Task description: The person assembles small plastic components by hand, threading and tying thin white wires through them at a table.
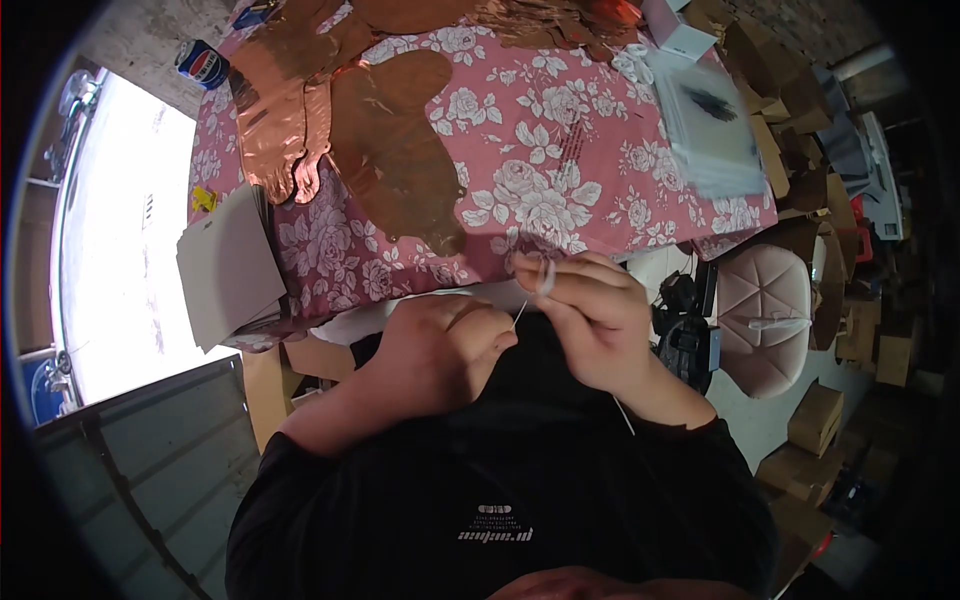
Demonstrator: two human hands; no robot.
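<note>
Both hands are held over my lap at the near edge of the table. My left hand is closed in a fist, pinching a thin white string that runs toward the other hand. On my right hand the fingers are bent together, and white string is looped around them near the tips. A loose white end hangs below the right wrist. Just beyond my hands, flat copper-coloured foil pieces, resembling deflated balloons, lie on the table.
A pink floral cloth covers the table. Grey cardboard sheets overhang its left edge, near a blue can. Clear plastic bags lie at the right. A padded chair and several cardboard boxes stand on the right.
</note>
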